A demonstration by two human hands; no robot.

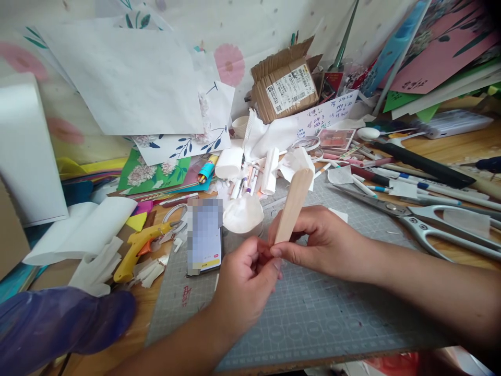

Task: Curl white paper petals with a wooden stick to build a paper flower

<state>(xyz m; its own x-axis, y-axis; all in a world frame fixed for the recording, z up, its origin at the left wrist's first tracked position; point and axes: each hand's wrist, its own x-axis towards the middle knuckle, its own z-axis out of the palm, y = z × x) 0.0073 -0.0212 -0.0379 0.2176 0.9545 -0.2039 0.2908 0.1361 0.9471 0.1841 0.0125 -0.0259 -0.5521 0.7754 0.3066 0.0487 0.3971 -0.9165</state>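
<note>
A flat wooden stick [293,203] with a rounded top stands tilted above the grey cutting mat [313,318]. My right hand [317,240] pinches its lower end between thumb and fingers. Close against it, my left hand [248,279] is closed, its fingertips meeting the right hand's at the foot of the stick; what it holds, if anything, is hidden. Behind my hands is a white paper-like cup [243,213]. A phone [205,237] with a lit, partly blurred screen lies left of the cup.
A yellow glue gun [141,245] lies at the left, near a purple object [66,321]. Large scissors [418,219] and many pens lie at the right. At the back are an open cardboard box [284,83], paper sheets [129,78] and scraps.
</note>
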